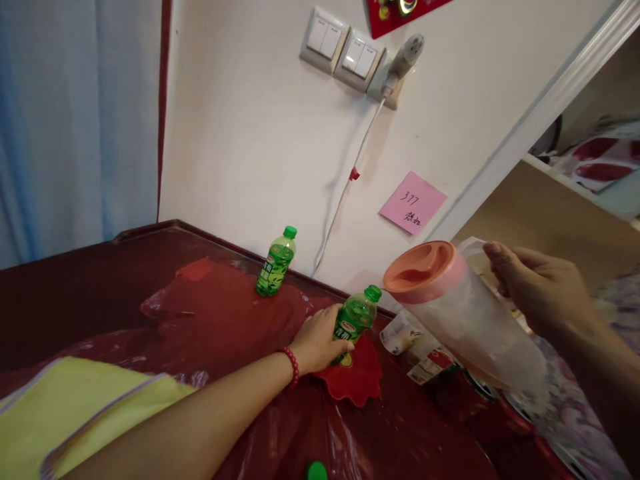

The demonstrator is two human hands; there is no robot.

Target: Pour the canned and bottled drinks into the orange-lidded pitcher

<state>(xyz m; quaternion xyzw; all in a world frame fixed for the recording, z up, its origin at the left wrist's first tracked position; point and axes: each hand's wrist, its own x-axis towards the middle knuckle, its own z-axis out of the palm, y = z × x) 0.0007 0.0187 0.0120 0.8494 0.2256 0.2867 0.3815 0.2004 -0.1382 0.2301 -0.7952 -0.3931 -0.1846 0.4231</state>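
Note:
My left hand, with a red bead bracelet at the wrist, is wrapped round a green drink bottle that stands on a red scalloped mat. The neck of this bottle looks uncapped. My right hand grips the handle of a translucent pitcher with an orange lid. The pitcher is tilted, its lid toward the bottle but apart from it. Behind my left hand, a second green bottle stands capped near the wall. A green cap shows at the bottom edge; whether it sits on anything is cut off.
A yellow cloth lies at the left of the dark red table. White cups, a small carton and several dark red cans stand at the right. A white cord hangs from the wall socket.

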